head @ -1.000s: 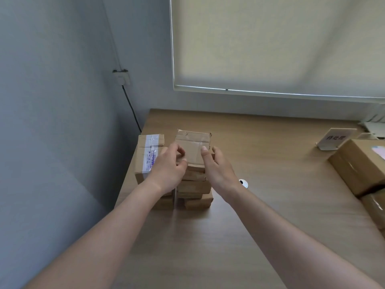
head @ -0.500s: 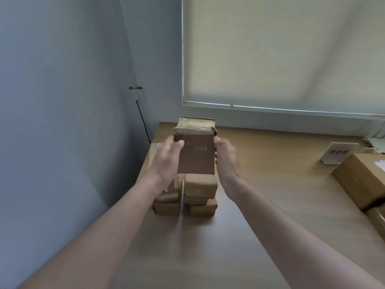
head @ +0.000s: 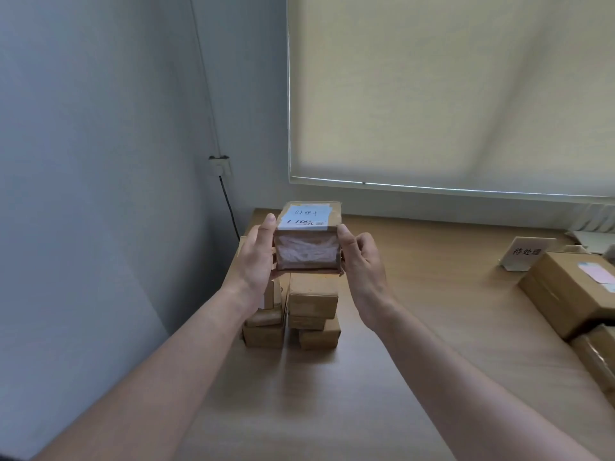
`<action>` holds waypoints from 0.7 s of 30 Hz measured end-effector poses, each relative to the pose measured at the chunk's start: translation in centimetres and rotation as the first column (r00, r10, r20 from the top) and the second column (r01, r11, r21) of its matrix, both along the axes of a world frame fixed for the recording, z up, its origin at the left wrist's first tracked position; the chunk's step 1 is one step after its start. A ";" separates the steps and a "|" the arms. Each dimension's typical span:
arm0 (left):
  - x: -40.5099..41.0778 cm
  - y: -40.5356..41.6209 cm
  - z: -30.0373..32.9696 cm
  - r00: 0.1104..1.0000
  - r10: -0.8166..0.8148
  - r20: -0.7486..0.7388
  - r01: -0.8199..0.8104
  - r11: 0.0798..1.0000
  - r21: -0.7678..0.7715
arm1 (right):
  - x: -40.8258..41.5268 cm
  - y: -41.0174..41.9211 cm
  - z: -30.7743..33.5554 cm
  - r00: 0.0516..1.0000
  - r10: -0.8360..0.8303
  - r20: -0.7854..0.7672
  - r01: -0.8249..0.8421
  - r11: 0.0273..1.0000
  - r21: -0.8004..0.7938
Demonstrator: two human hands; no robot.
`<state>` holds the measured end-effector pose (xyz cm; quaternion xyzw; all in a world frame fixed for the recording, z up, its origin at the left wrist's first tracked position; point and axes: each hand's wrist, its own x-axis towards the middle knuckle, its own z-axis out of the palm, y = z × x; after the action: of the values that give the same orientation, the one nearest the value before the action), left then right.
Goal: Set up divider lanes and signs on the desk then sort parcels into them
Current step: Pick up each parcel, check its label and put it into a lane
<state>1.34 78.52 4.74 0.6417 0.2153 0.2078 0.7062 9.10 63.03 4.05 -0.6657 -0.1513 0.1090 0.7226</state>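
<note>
The wooden desk [head: 432, 327] runs under a drawn window blind [head: 449, 94] and serves as the landmark here. At its right edge, large cardboard boxes [head: 572, 294] sit just in front of a white tent sign [head: 527, 253] bearing printed characters. At the desk's left end, against the grey wall, two short stacks of small parcels [head: 312, 307] stand side by side.

Above those stacks, lifted clear of the desk, is the small parcel [head: 307, 241] being handled. A second ago it was resting on top of the stack; since then it has been raised and tipped, so its white handwritten label [head: 306, 218] now faces up toward the camera. The left hand [head: 256, 257] grips its left side, fingers curled round the edge, and the right hand [head: 362, 261] clasps its right side likewise.

That turn probably means the label is being read to choose a lane. No dividers are visible on the desk.
</note>
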 end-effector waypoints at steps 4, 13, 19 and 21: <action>-0.4 -1.2 0.5 0.999 -0.042 -0.001 0.042 0.999 0.008 | -0.4 -1.3 0.0 0.999 0.033 0.006 -0.033 0.999 0.030; -0.9 -2.9 1.5 0.996 -0.069 0.053 0.069 0.998 0.014 | -0.6 -4.4 0.3 0.999 0.047 -0.010 -0.047 0.999 -0.001; -1.5 -5.6 1.8 0.989 -0.132 0.061 0.128 0.990 0.061 | -0.7 -5.7 0.7 0.992 0.045 0.116 -0.057 0.993 0.103; -1.5 -6.7 1.6 0.988 -0.148 0.045 0.142 0.983 0.118 | -0.8 -6.1 0.1 0.987 0.043 0.155 -0.061 0.991 0.117</action>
<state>-0.17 71.81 6.30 0.6894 0.1367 0.1849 0.6869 8.33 56.90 4.17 -0.6227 -0.2296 0.0674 0.7450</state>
